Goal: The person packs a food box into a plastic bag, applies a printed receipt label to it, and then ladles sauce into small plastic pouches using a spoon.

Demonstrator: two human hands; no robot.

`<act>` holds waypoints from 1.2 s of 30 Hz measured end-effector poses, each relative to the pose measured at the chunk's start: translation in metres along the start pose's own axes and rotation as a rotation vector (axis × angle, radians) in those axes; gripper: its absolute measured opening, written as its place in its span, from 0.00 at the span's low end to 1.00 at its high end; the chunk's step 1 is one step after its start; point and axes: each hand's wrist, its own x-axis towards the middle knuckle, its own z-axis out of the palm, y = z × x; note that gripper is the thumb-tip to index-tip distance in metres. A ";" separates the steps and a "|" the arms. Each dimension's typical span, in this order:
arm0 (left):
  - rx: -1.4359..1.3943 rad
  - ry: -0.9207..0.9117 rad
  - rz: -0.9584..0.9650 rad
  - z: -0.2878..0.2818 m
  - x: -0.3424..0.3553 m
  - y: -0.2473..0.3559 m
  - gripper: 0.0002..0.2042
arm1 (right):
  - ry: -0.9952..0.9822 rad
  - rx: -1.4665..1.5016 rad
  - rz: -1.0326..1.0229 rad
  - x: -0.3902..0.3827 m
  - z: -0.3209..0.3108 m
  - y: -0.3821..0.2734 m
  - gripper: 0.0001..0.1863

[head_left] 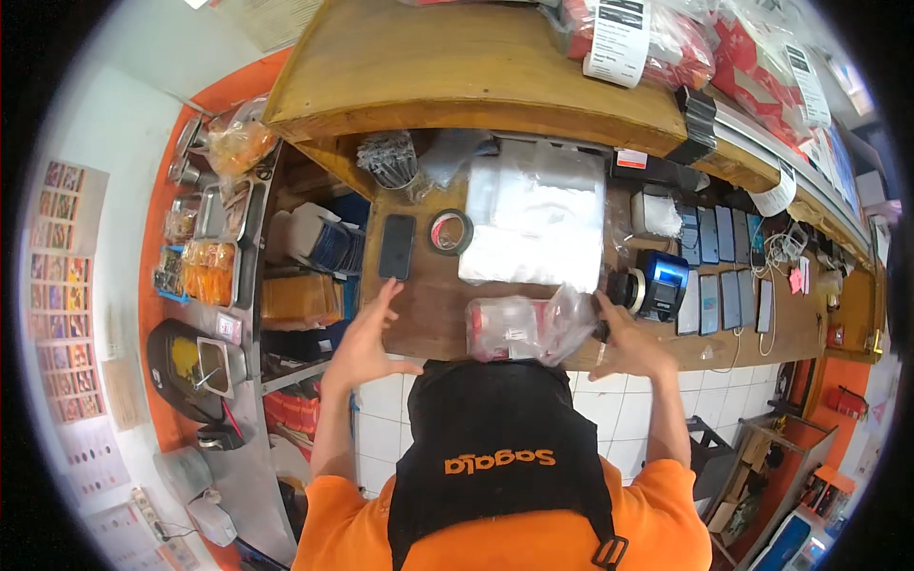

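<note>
My left hand (365, 341) is raised at the counter's front edge, its fingers spread and nothing in it. Just beyond its fingertips lies a dark smartphone (396, 247). In front of me a clear plastic bag with a red and white packet (514, 328) inside rests at the counter's edge. My right hand (633, 344) is beside the bag's loose right end, thumb and fingers apart. Whether its fingertips touch the plastic I cannot tell. A blue and black device (662, 285) stands just beyond that hand.
A stack of clear plastic bags (533, 224) lies mid-counter (428, 319), with a tape roll (449, 231) to its left. Several phones (709, 303) with cables lie at the right. A wooden shelf (476, 71) overhangs the back. Food trays (221, 366) stand at the left.
</note>
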 end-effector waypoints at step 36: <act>-0.700 -0.866 0.013 0.017 0.141 -0.017 0.47 | 0.329 -0.104 -0.569 0.132 0.141 -0.068 0.15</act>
